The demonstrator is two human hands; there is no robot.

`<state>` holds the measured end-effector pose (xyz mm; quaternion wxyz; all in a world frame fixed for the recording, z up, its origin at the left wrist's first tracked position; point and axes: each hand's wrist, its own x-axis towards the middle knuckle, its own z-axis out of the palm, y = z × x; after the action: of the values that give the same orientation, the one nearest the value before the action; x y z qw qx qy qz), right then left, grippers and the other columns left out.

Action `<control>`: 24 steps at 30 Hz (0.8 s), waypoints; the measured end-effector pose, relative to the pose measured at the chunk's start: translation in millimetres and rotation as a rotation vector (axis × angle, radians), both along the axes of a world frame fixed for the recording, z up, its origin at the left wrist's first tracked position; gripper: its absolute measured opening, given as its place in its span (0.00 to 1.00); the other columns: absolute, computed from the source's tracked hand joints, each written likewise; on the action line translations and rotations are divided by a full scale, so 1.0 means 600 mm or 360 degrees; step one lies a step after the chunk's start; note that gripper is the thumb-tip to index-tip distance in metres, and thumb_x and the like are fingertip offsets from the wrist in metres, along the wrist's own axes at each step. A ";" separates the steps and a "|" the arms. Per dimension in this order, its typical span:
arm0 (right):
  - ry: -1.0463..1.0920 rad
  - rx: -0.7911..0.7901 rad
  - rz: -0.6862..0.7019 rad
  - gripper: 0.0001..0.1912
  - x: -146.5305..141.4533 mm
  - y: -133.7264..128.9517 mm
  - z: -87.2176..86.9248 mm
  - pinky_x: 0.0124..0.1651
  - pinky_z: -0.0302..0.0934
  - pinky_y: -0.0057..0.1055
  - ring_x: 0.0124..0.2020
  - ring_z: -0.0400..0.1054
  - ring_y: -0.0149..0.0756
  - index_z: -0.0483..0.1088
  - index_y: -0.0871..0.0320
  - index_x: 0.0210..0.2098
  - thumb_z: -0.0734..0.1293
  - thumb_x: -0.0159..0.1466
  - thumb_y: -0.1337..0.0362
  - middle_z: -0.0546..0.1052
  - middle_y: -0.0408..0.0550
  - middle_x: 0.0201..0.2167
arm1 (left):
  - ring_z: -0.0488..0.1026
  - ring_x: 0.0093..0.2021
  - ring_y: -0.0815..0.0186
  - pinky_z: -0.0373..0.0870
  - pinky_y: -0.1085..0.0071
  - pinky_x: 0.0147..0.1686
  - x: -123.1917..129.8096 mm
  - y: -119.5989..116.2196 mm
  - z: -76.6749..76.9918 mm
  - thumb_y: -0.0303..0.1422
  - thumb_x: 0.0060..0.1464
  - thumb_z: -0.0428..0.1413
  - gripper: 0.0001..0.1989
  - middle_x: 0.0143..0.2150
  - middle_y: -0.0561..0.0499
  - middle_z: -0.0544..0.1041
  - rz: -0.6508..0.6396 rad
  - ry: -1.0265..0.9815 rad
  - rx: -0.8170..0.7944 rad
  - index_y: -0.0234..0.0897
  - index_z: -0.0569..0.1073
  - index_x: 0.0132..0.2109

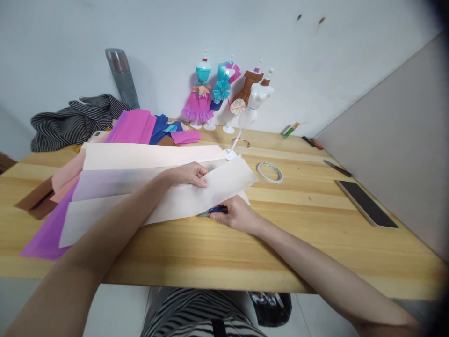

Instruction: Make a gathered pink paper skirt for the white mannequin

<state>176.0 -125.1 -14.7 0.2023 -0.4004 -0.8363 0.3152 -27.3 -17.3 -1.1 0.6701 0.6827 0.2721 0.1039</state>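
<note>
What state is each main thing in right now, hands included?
Left hand, closed on the white sheet
Right hand, closed around the scissors
White sheet, spread out
Scissors, at the sheet's near edge, blade opening unclear
Tape roll, lying flat
Flat device, lying down, screen dark
Striped cloth, crumpled
Bottle, capped
Leftmost dress form, upright, dressed
Rightmost dress form, torso mostly bare

No text, brand or number is readable. Beyond the right hand [238, 214], any print on the slim green-and-yellow oblong object [291, 130] is too small to tell.
</note>
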 end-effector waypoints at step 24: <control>-0.0076 0.0004 -0.0012 0.08 -0.027 -0.005 0.007 0.35 0.61 0.28 0.31 0.71 0.36 0.77 0.58 0.35 0.68 0.57 0.64 0.80 0.47 0.30 | 0.73 0.23 0.69 0.66 0.77 0.23 -0.001 0.001 -0.005 0.34 0.41 0.65 0.16 0.28 0.51 0.79 0.0010 -0.0049 -0.0019 0.31 0.78 0.38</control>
<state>160.0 -128.4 -10.5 0.1841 -0.4108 -0.8397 0.3038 -28.0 -16.6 -4.3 0.6779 0.6762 0.2644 0.1151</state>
